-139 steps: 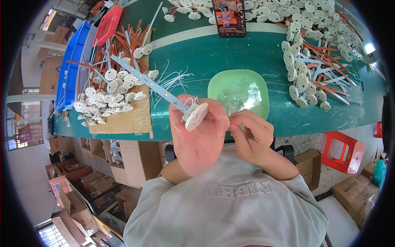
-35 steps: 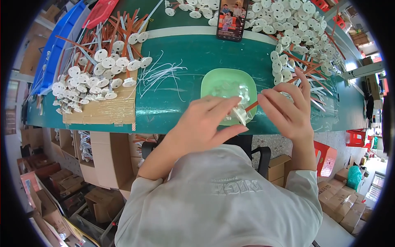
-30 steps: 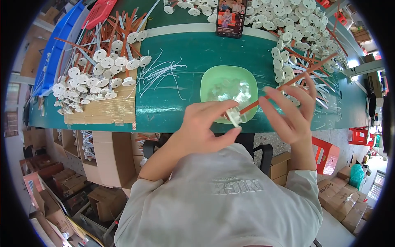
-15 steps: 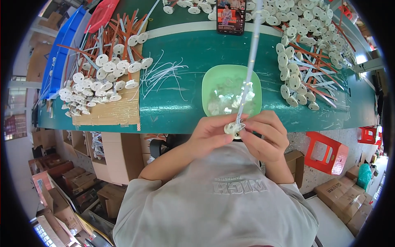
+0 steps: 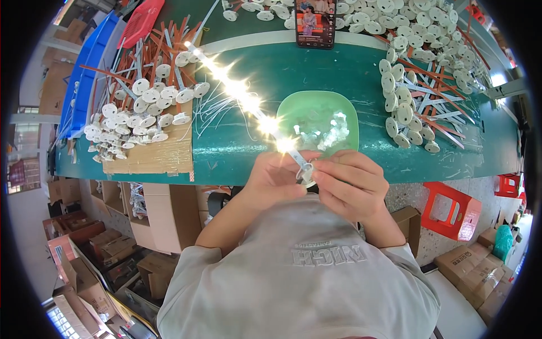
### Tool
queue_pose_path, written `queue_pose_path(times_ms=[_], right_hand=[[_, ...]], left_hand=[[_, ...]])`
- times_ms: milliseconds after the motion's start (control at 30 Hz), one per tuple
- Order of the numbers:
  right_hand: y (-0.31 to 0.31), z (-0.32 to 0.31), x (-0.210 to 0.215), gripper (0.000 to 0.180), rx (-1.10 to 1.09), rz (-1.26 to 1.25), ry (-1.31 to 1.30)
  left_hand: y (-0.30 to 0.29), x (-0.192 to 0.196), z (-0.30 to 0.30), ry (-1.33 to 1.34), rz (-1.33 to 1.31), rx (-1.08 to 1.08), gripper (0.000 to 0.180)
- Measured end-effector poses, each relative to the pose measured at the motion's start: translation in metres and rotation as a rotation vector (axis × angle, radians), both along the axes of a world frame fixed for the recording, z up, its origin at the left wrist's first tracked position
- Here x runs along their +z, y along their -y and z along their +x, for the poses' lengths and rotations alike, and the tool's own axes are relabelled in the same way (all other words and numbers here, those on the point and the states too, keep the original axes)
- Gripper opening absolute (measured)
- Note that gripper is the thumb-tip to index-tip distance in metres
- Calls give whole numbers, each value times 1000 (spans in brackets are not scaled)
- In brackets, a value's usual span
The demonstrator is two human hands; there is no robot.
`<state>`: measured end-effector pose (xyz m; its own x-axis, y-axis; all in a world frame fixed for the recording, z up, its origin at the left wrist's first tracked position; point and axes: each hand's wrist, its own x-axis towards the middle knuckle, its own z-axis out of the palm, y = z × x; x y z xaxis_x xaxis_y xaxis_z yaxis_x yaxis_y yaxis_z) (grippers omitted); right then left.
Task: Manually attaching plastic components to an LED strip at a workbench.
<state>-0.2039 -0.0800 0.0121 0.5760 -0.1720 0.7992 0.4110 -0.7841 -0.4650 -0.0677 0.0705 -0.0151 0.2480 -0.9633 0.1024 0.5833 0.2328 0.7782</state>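
A narrow LED light strip [image 5: 248, 100], brightly lit along its length, slants up and left from a small white round base between my hands. Thumb and fingers of my left hand [image 5: 276, 179] close round the base from the left. My right hand [image 5: 353, 183] pinches the strip's lower end and base from the right. Just beyond the hands stands a light green bowl [image 5: 318, 97] with small clear plastic pieces in it. Thin white wires [image 5: 220, 110] lie loose on the table behind the lit strip. Part of the base is hidden by my fingers.
Strips with white round bases [image 5: 148, 107] lie heaped on cardboard [image 5: 169, 161] at left; more [image 5: 406, 107] are piled at right. A phone [image 5: 315, 25] stands at the back. A blue tray [image 5: 93, 73] and a red basket [image 5: 141, 22] are far left. A red stool [image 5: 451, 212] is lower right.
The LED strip has lit up and swung from nearly upright to a slant toward the left. Both hands have shifted slightly left, still holding its base.
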Motion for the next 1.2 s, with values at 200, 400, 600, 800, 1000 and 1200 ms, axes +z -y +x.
queue_pose_path(times_ms=[200, 400, 600, 800, 1000, 1200], right_hand=[[6, -7, 2, 26, 148, 74, -63], [2, -2, 8, 23, 65, -4, -30], [24, 18, 10, 24, -315, 13, -398], [20, 29, -8, 21, -303, -116, -633], [23, 26, -11, 18, -237, -79, -705], [22, 23, -5, 18, -180, -86, -650]], left_hand=[[0, -2, 5, -40, -95, -52, 60], [-4, 8, 12, -31, -71, -95, 59], [1, 18, 13, 128, -11, 254, 60], [0, 13, 13, 208, 17, 233, 57], [2, 8, 5, 201, 19, 181, 57], [4, 11, 9, 263, 15, 223, 56]])
